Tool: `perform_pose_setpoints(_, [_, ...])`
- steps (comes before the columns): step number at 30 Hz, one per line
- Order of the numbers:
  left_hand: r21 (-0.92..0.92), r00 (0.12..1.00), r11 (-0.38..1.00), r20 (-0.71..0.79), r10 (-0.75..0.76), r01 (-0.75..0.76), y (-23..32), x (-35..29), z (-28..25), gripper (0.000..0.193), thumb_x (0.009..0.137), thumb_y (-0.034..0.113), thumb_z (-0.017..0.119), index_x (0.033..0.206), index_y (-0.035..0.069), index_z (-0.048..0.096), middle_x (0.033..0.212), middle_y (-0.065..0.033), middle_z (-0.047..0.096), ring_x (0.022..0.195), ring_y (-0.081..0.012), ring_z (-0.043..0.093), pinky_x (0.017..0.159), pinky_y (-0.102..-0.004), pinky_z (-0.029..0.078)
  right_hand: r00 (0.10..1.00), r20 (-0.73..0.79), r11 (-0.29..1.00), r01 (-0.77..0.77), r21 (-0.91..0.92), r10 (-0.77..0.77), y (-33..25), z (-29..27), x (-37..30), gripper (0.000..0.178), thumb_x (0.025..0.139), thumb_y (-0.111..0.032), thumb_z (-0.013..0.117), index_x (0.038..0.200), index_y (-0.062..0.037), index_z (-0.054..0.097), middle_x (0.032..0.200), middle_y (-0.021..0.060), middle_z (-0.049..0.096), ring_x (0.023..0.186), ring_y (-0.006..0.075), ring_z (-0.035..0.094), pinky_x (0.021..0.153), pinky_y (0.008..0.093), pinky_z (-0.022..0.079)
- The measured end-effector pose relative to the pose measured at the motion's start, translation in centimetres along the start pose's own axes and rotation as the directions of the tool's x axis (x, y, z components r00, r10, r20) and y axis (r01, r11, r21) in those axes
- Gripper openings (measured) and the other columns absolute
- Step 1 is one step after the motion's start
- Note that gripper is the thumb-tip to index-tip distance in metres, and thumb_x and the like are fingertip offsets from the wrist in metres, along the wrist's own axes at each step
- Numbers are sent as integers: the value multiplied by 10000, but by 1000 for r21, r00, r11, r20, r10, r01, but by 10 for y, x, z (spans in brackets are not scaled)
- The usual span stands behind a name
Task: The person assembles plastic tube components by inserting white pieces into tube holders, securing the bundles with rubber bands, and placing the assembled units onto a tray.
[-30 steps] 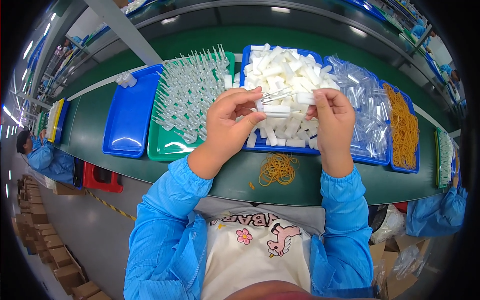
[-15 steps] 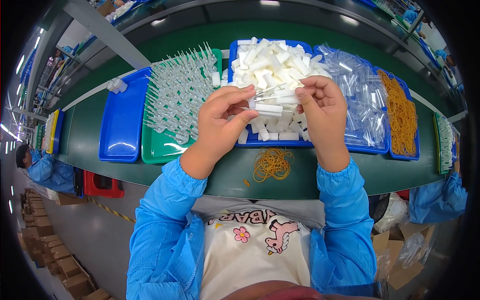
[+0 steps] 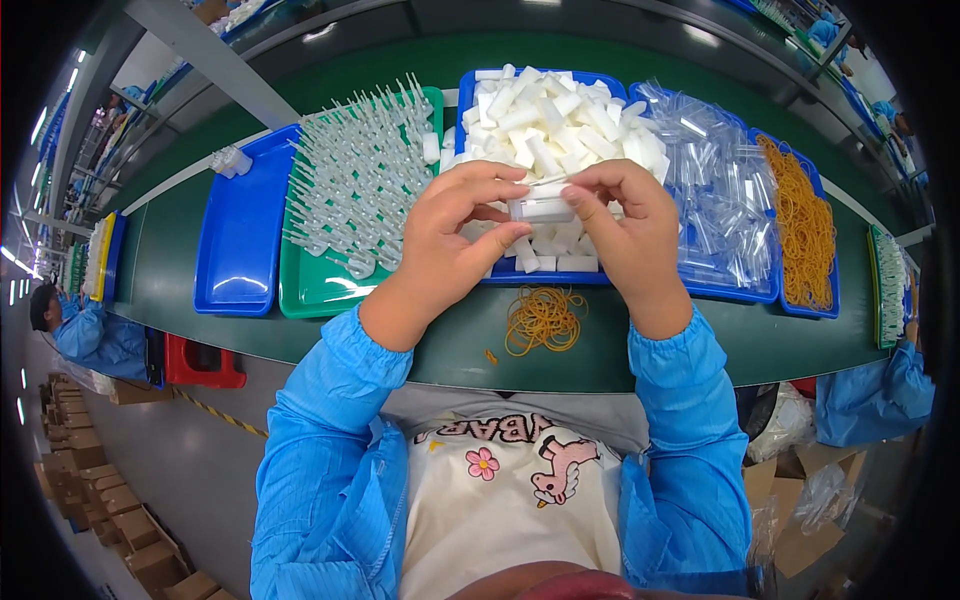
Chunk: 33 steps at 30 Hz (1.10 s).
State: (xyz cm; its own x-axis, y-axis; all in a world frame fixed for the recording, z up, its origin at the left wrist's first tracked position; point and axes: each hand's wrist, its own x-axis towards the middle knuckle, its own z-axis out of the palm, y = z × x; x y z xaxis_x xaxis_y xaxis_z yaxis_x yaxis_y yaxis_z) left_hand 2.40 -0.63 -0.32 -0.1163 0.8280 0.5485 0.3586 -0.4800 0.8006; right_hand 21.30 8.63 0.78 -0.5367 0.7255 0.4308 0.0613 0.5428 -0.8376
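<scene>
In front of my chest, above the tray of foam, my two hands hold a small clear plastic tube with white foam [image 3: 543, 209] in it. My left hand [image 3: 445, 228] grips its left end between thumb and fingers. My right hand [image 3: 632, 222] pinches the right end, thumb across the near side. A thin pale rod shows along the top; its far end is hidden by my fingers. Just beyond lies a heap of white foam pieces [image 3: 545, 115] in a blue tray [image 3: 575, 278]. On the green table nearer me is a loose pile of yellow rubber bands [image 3: 545, 320].
Left of the foam, a green tray [image 3: 310, 297] holds many upright clear-and-white pointed parts [image 3: 360, 170]. A blue tray [image 3: 235, 250] farther left has a few white pieces [image 3: 231, 161] at its corner. To the right are clear tubes [image 3: 720, 190] and rubber bands [image 3: 802, 230] in blue trays.
My hands have come closer together. The rods that stuck out between them are now mostly alongside the foam-filled tube, and my right hand has moved left onto its end.
</scene>
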Motion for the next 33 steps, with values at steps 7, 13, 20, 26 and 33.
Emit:
perform_pose_setpoints(7, [-213,978,977,-197,-62,19,-15,1,-2,375,861,-78,656,1214,6,563,1309,-138,556,1072,-197,639,812,-286,574,980,13,974,200,-109,-200,7,-27,13,114,825,-43,712,934,-50,678,960,69,682,854,198,595,782,313,464])
perform_pose_setpoints(13, [-393,950,898,-149,-276,199,-6,2,-4,396,870,-89,648,1236,4,529,1321,-136,548,951,-180,672,758,-278,566,838,478,884,408,-229,-264,-4,-34,15,286,671,-34,777,936,-64,675,1000,55,659,996,282,551,866,383,457])
perform_pose_setpoints(20, [-342,970,937,-194,-143,69,-13,1,-3,381,853,-102,659,1200,15,552,1319,-129,508,1029,-187,644,806,-288,582,805,536,796,488,-358,-253,1,-18,12,265,677,-29,777,922,-61,682,997,59,640,947,284,565,849,366,469])
perform_pose_setpoints(26, [-326,970,945,-219,-105,29,-21,1,-6,337,837,-119,664,1137,20,600,1298,-120,508,1066,-180,615,850,-276,574,988,-4,985,153,-74,-154,6,-24,13,220,798,23,724,1000,-30,657,1017,79,635,898,172,613,743,287,503])
perform_pose_setpoints(33, [-174,981,984,-180,-75,43,-13,-2,-4,360,792,-98,724,1133,8,686,1205,-120,581,998,-156,633,821,-249,572,965,-167,913,-123,389,201,16,-26,16,195,930,17,620,1121,53,606,1020,115,654,934,137,661,822,261,580])
